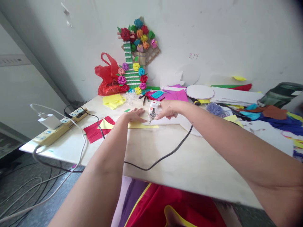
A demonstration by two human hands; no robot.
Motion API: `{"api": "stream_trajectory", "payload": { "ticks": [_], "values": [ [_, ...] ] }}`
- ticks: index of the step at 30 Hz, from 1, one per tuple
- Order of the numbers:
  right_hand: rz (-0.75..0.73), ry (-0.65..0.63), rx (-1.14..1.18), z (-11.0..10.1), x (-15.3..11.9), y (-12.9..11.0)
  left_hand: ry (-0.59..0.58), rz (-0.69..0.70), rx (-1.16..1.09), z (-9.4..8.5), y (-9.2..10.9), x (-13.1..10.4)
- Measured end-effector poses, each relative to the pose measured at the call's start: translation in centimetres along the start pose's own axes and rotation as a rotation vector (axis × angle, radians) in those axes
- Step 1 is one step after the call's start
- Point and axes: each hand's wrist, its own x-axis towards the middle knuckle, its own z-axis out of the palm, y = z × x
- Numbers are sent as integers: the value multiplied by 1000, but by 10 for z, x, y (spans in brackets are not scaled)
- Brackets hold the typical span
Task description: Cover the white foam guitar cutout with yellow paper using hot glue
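My right hand (168, 109) is closed around a white corded hot glue gun (154, 108), whose metal tip points down at the table. Under that tip lies a yellow paper strip (144, 125) along the edge of a white sheet (165, 121). My left hand (136, 115) lies flat with fingers spread, pressing on the strip's left part and the white sheet. From my right hand a black cord (163, 156) loops down across the table. A small green paper leaf (127, 110) lies just beyond my left hand.
A power strip (68, 118) with plugs and cables sits at the left edge. Red paper (91, 130) lies near it. Behind stand a red plastic bag (107, 77) and a paper-flower guitar (132, 74). Purple yarn (215, 109) and coloured scraps (272, 112) cover the right side.
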Motion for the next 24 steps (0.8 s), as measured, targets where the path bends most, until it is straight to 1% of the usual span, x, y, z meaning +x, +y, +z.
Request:
{"api": "stream_trajectory", "payload": {
  "ticks": [9, 18, 24],
  "values": [
    [-19, 16, 38, 7, 5, 0, -11, 8, -18, 0, -1, 1],
    [6, 1, -12, 7, 10, -6, -7, 21, -17, 0, -2, 0],
    [20, -34, -70, 6, 11, -12, -3, 35, -30, 1, -3, 2]
  ]
}}
